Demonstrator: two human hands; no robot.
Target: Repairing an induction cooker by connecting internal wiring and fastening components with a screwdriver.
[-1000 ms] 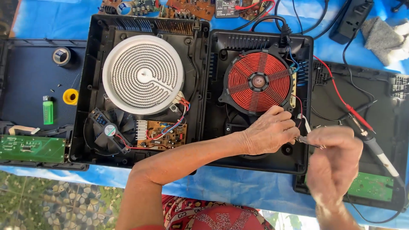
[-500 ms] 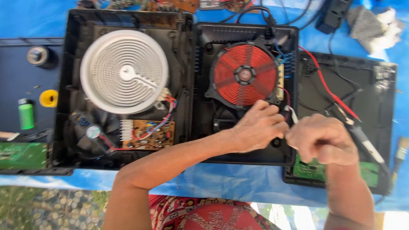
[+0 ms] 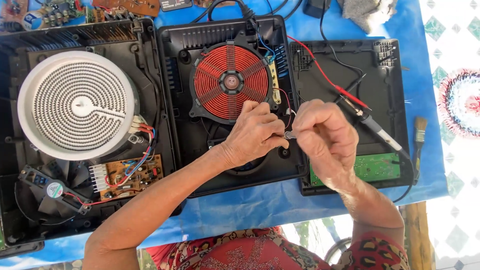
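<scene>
Both hands pinch a small metal part [image 3: 289, 134] between them, left hand [image 3: 255, 134] and right hand [image 3: 324, 135] fingertip to fingertip, just below the red coil [image 3: 230, 82], soldering iron [image 3: 380, 133] just right.

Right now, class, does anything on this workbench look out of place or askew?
Yes. The small fan at the lower left of the open cooker case lies tilted, trailing its wires. Both hands, left hand and right hand, pinch a small metal part between them.

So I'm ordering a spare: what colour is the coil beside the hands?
Copper-red coil, clearest in the head view.
</scene>
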